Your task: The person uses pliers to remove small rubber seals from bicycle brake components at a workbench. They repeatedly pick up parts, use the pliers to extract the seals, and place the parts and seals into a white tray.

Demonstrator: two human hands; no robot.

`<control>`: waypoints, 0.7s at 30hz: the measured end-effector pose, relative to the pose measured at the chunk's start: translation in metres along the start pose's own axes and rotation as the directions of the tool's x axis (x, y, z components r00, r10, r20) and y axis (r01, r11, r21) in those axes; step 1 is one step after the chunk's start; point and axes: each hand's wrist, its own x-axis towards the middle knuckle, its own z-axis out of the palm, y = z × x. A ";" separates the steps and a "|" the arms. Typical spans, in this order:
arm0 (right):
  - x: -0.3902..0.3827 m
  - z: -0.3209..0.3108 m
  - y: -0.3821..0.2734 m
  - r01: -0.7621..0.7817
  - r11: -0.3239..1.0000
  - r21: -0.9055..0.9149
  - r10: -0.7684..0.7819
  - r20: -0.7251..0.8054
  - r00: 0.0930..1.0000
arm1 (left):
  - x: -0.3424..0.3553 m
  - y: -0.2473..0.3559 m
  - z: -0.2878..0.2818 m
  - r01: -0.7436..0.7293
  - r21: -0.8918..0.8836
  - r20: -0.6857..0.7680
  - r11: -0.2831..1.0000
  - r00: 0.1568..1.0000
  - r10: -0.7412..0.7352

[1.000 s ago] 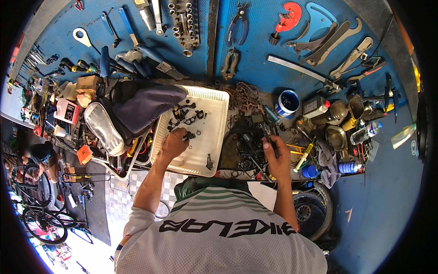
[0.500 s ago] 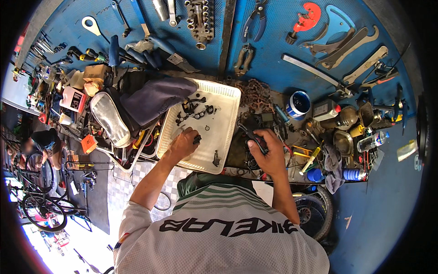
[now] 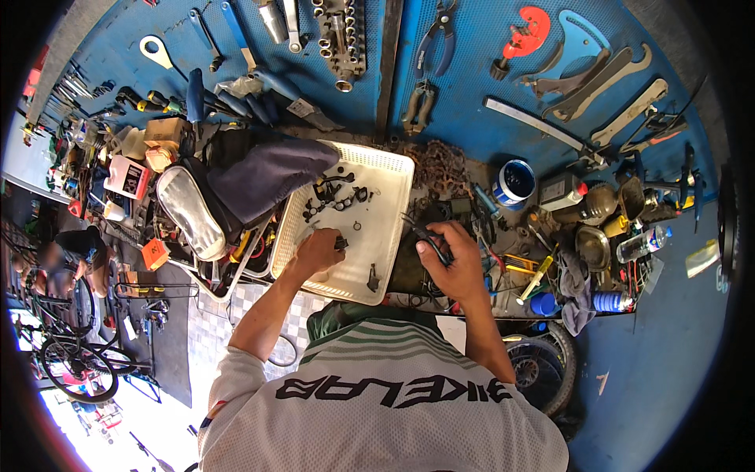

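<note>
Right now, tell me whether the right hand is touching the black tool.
Touching. The head view shows the right hand closed around the black tool, whose tip juts from the grip.

Smooth plastic basket (image 3: 377,240), matt cloth (image 3: 271,181), rough metal chains (image 3: 440,167), glossy pouch (image 3: 191,214), matt cardboard box (image 3: 163,130)

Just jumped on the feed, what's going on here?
A person is working with both hands at a cluttered bench. The left hand, over the white tray, holds a small dark part. The right hand, just right of the tray, grips a dark tool, possibly pliers; the two are apart. More black parts lie loose in the tray, and a dark cloth overlaps its left side.
</note>
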 end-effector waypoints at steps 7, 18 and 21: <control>0.009 0.012 -0.021 0.054 0.997 -0.055 -0.057 -0.052 0.997 | -0.014 0.045 -0.068 -0.168 -0.984 -0.167 0.058 0.986 0.017; 0.023 0.013 -0.070 0.353 0.854 -0.382 -0.435 -0.154 0.887 | -0.027 0.095 -0.090 -0.317 -0.831 -0.400 -0.457 0.911 0.095; 0.021 0.011 -0.078 0.331 0.859 -0.389 -0.417 -0.158 0.895 | -0.029 0.099 -0.089 -0.371 -0.803 -0.456 -0.467 0.886 0.080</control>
